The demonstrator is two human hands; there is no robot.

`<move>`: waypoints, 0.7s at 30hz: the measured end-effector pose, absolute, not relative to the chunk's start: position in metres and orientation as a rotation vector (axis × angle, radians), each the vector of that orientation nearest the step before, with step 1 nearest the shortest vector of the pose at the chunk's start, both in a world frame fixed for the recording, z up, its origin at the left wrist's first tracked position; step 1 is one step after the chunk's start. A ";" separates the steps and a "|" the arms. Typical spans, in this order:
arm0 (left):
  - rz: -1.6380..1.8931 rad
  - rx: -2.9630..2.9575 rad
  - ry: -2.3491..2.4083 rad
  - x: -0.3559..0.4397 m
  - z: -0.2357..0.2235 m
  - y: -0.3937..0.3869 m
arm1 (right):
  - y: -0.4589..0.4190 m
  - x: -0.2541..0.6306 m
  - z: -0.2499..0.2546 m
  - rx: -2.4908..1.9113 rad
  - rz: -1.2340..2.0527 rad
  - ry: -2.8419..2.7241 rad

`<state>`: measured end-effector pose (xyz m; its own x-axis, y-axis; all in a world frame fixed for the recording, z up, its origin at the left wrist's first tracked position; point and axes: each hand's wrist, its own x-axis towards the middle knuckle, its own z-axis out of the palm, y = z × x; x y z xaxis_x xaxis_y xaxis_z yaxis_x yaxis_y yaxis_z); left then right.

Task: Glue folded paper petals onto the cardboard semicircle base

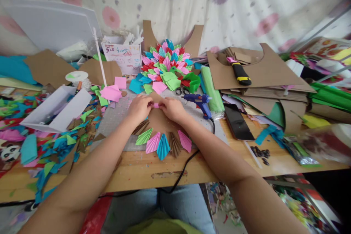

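While the left hand (141, 106) and the right hand (173, 109) meet over the far part of the brown cardboard piece (159, 120), their fingertips pinch the two ends of a narrow folded pink paper strip (156, 105). The strip lies directly between the hands. Along the cardboard piece's near edge fan pleated paper leaves (163, 147) in brown, green, pink and blue. Under it is a gray cutting mat (123, 117). Right of the cardboard piece lies a blue glue gun (201, 103), and farther right a dark-screened smartphone (238, 122). Just beyond the cardboard piece are loose green paper squares (171, 80), then a dense multicolored cluster of pleated paper (167, 58). Beyond it to the left, a white box (122, 58) bears handwriting in several colors; "5.05" can be read, with something like "518" beside it, and the rest is too faint. Any lettering on the glue gun is too small to read.
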<state>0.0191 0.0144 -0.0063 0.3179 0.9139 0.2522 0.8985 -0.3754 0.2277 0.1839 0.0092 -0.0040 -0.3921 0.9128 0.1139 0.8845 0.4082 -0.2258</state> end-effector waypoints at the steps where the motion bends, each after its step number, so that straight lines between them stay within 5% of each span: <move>1: 0.519 2.519 1.732 0.019 -0.006 0.015 | 0.009 0.184 -0.004 -1.590 0.194 -2.444; 21: 0.555 2.548 1.651 0.018 -0.008 0.017 | 0.008 0.184 -0.005 -1.563 0.106 -2.463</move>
<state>0.0178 0.0171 -0.0078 0.3632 0.8926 0.2671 0.8727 -0.4263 0.2379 0.1842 0.0081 -0.0050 -0.4087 0.9006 0.1479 0.8845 0.4308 -0.1790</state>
